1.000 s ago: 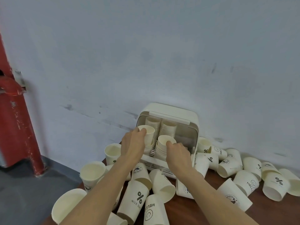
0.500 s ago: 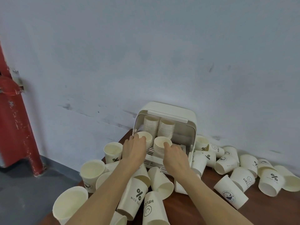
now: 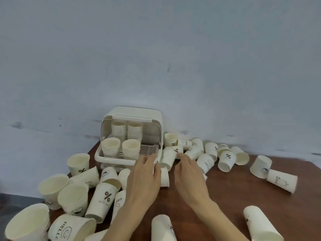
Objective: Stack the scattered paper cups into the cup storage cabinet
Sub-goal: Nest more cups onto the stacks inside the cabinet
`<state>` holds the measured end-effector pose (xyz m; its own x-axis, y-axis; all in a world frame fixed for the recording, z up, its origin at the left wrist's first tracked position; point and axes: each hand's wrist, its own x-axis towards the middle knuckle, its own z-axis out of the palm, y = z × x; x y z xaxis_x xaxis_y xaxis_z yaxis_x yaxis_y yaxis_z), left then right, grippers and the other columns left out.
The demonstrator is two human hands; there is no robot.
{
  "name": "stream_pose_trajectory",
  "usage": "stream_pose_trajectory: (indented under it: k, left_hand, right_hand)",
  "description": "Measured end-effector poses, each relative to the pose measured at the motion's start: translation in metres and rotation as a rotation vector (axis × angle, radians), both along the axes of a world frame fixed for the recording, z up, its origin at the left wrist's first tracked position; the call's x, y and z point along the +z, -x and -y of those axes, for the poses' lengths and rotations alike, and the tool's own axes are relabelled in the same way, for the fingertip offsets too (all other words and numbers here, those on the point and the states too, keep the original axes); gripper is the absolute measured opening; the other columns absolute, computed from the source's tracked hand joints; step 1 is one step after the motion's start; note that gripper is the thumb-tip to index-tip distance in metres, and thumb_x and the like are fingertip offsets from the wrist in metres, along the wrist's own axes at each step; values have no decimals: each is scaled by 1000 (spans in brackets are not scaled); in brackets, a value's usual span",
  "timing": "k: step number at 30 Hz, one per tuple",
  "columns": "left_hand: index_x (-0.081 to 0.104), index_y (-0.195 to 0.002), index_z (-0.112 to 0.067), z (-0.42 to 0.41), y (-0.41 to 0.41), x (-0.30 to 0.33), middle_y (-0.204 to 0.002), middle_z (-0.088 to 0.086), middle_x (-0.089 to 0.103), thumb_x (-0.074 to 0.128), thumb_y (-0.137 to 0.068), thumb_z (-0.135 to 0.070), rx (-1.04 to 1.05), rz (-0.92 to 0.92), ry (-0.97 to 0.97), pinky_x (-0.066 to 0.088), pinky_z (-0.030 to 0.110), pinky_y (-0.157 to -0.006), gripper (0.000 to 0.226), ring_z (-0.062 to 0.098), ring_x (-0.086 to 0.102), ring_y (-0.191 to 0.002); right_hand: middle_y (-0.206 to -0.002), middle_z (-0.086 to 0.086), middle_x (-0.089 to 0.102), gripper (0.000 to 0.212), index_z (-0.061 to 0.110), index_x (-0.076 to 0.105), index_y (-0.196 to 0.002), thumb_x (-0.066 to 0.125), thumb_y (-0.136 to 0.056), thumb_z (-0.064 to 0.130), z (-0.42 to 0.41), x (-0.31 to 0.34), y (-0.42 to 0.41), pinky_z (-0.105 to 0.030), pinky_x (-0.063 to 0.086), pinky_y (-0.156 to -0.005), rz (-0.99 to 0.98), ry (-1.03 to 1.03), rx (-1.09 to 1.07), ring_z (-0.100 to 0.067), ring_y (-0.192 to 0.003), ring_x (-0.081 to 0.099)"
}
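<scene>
1. My left hand hovers palm-down just in front of the cream plastic cup storage cabinet, fingers loosely spread and holding nothing; its fingertips reach the cabinet's front right corner.
2. My right hand lies beside it, fingers relaxed and empty, tips pointing at a white paper cup lying on its side just right of the cabinet.
3. The cabinet stands at the back edge of the reddish-brown wooden tabletop, against the pale blue wall, its front open.
4. Inside it, two short stacks of cream paper cups stand at the front, and two taller stacks stand behind them.
5. Loose printed paper cups lie tumbled along the back edge to the right of the cabinet.
6. More cups crowd the left edge: several upright, one lying with a percent sign, one marked HELLO at the near left corner.
7. Two cups lie near the front edge.
</scene>
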<state>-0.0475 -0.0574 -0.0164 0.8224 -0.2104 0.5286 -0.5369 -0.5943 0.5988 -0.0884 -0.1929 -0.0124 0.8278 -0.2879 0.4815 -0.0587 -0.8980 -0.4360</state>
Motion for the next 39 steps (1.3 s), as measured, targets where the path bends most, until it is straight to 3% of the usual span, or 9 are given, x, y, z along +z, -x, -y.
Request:
stream_pose_trajectory:
  k: [4, 10, 17, 24, 27, 30, 39]
  left_hand:
    - [54, -128, -28, 33, 37, -8, -115, -10, 52, 47, -96, -30, -111, 11, 64, 41, 24, -84, 32, 10, 53, -104]
    - [59, -119, -27, 97, 85, -27, -107, -16, 52, 55, -92, -20, -215, 27, 149, 47, 24, -83, 28, 4, 56, -93]
    - [65, -118, -19, 151, 98, -59, -109, -8, 54, 60, -86, 2, -204, 59, 300, 29, -3, -87, 39, -18, 45, -104]
    - [64, -120, -15, 169, 73, -89, -112, -4, 56, 58, -86, 6, -105, 9, 360, 39, 6, -86, 39, 11, 60, -98]
    - [63, -120, -14, 171, 68, -94, -110, -5, 56, 52, -90, 0, -89, 17, 381, 39, 7, -87, 35, 7, 59, -99]
    - [65, -119, -12, 169, 61, -102, -109, -2, 57, 54, -88, 7, -52, 3, 385, 37, 4, -84, 38, 2, 58, -95]
    - [62, -122, -14, 157, 39, -110, -112, -1, 55, 54, -88, 2, 33, -42, 329, 38, 14, -85, 39, 14, 57, -99]
  right_hand:
    - [-120, 4, 57, 43, 24, 39, -142, 41, -99, 21, 34, -12, 48, -27, 40, -91, 45, -67, -81, -14, -113, 48]
    - [-97, 10, 61, 33, 20, 55, -127, 52, -94, 14, 79, -37, 86, -21, 37, -77, 200, -98, -192, -11, -92, 54]
    - [-88, 12, 62, 34, 21, 57, -117, 44, -85, 23, 105, -73, 84, -14, 40, -73, 333, -136, -211, -6, -80, 57]
    - [-86, 9, 62, 37, 16, 58, -117, 41, -84, 19, 109, -106, 66, -17, 44, -70, 296, -90, -149, -8, -75, 60]
    - [-85, 6, 63, 39, 13, 61, -116, 41, -83, 17, 110, -112, 62, -22, 49, -68, 285, -42, -146, -11, -74, 61]
    - [-86, 2, 64, 37, 9, 63, -114, 42, -84, 14, 108, -114, 60, -25, 49, -71, 302, -27, -140, -14, -76, 62]
    - [-91, 2, 63, 37, 11, 58, -120, 39, -90, 19, 107, -115, 63, -33, 52, -78, 249, -46, -142, -16, -82, 61]
